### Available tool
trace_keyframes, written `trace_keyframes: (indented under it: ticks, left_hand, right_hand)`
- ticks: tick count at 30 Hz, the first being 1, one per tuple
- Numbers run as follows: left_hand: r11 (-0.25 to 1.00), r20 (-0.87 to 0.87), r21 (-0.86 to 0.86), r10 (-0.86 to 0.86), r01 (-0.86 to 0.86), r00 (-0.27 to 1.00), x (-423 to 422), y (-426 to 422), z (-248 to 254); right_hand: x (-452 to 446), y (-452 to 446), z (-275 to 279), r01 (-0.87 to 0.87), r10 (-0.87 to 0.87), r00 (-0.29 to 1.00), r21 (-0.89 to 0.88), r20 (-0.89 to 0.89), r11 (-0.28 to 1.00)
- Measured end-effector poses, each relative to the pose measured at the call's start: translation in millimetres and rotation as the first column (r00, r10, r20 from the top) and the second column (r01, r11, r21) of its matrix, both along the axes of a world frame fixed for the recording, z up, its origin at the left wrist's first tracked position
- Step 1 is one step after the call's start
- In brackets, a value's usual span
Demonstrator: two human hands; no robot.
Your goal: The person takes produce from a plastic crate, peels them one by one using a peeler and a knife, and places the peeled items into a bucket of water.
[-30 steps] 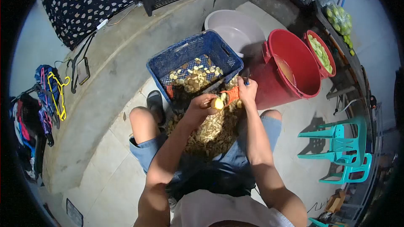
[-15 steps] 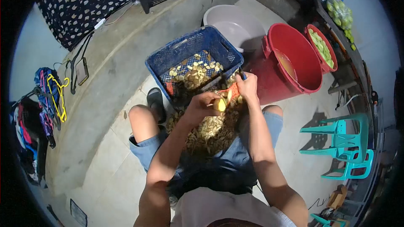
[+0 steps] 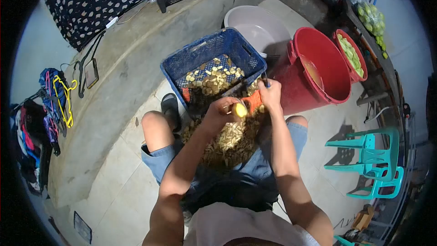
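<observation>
My left hand [image 3: 220, 110] is closed around a yellow piece of produce [image 3: 239, 110], whose pale cut face shows at the fingertips. Close by on the right, my right hand [image 3: 270, 93] grips a tool with a dark and blue handle [image 3: 266, 82]; its working end cannot be made out. An orange thing [image 3: 252, 101] shows between the two hands. Below them, between my knees, lies a heap of pale and brown slivers [image 3: 230, 139]. Just beyond stands a blue perforated crate [image 3: 189, 53] with round yellow slices [image 3: 216, 75] and brown bits on its bottom.
A large red bin [image 3: 325, 64] stands right of the crate, with a pale basin [image 3: 257, 23] behind. Further right are a red tub [image 3: 359, 74] of green pieces and teal stools [image 3: 380, 155]. A concrete ledge [image 3: 123, 64] curves along the left. A slipper [image 3: 170, 109] shows near my left knee.
My right hand has shifted slightly, and more of the orange thing shows beside it. My left hand still holds the yellow piece. The whole view has moved a little.
</observation>
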State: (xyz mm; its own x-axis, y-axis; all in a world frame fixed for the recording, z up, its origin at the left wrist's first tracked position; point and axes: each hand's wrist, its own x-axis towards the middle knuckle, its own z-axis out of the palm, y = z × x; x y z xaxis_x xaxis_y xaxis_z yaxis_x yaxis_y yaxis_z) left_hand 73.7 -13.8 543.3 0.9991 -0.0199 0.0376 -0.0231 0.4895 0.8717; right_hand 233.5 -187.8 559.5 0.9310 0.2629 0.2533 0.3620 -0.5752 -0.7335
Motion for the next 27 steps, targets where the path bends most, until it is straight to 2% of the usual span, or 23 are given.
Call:
trace_keyframes:
  ticks: [1,2,3,5,6,7,8,9,10,11,14,17,19,20,21,22,23,25,27]
  left_hand:
    - [1.0,0.004,0.0,-0.001,0.001,1.0,-3,-3,2]
    - [0.99,-0.019,-0.137,0.02,-0.022,1.0,-3,-3,10]
    - [0.961,-0.05,-0.27,0.039,-0.051,0.998,-3,-1,14]
    - [0.963,-0.051,-0.259,0.058,-0.07,0.997,-4,0,11]
    - [0.985,-0.036,-0.161,0.051,-0.056,0.998,-5,0,11]
    - [0.997,-0.024,-0.062,0.035,-0.036,0.999,-5,-1,11]
    - [0.99,-0.035,-0.137,0.031,-0.035,0.999,-2,-3,-2]
    - [0.99,-0.026,-0.136,0.03,-0.034,0.999,-1,-4,0]
    - [0.979,-0.025,-0.2,0.033,-0.037,0.999,-2,-5,2]
    - [0.964,-0.029,-0.262,0.036,-0.042,0.999,-2,-3,4]
    - [0.971,0.009,-0.227,0.074,-0.07,0.997,-3,-3,7]
    - [0.982,0.023,-0.175,0.078,-0.073,0.997,1,-5,-1]
    - [0.953,-0.048,-0.296,0.052,-0.064,0.997,0,-4,1]
    - [0.971,-0.062,-0.21,0.099,-0.11,0.993,-2,-4,3]
    - [0.972,-0.067,-0.208,0.099,-0.111,0.993,-4,-3,4]
    - [0.987,-0.03,-0.134,0.09,-0.093,0.995,-3,-2,5]
    - [0.995,0.004,-0.062,0.073,-0.073,0.997,-4,-4,5]
    - [0.995,0.006,-0.032,0.092,-0.092,0.996,0,-7,6]
    - [0.913,-0.095,-0.405,0.001,-0.04,0.995,-1,-6,9]
  right_hand:
    - [7,-3,-5,0.038,-0.035,0.999,-0.081,0.037,0.996]
    - [11,-3,-8,0.091,-0.089,0.996,0.097,-0.029,0.991]
    - [4,4,1,0.08,-0.078,0.997,0.101,-0.021,0.992]
    - [-17,16,14,-0.032,0.038,0.999,0.154,-0.038,0.987]
    - [-19,18,17,-0.099,0.09,0.992,0.096,0.088,0.99]
    - [-14,13,8,-0.093,0.085,0.993,0.094,0.08,0.991]
    - [-3,4,-5,-0.019,0.018,0.999,0.028,0.044,0.999]
    - [6,2,-8,0.045,-0.044,0.999,-0.035,0.024,0.998]
    - [8,3,-14,0.097,-0.082,0.993,0.205,-0.08,0.974]
    - [0,9,-7,0.092,-0.077,0.994,0.21,-0.078,0.973]
    - [-21,20,18,-0.049,0.053,0.998,0.121,-0.033,0.991]
    - [-1,12,-6,0.063,-0.056,0.997,0.148,-0.051,0.987]
    - [1,12,-11,0.078,-0.068,0.996,0.175,-0.062,0.981]
    - [-9,18,2,0.01,0.003,0.998,0.224,-0.058,0.975]
    - [-17,21,14,-0.053,0.07,0.996,0.268,-0.052,0.962]
    - [-20,21,21,-0.088,0.095,0.995,0.137,-0.043,0.987]
    - [-11,17,8,-0.077,0.095,0.991,0.167,-0.098,0.983]
    - [6,12,-19,0.019,-0.003,0.996,0.175,-0.092,0.984]
    - [0,15,-6,0.032,-0.008,0.993,0.213,-0.115,0.976]
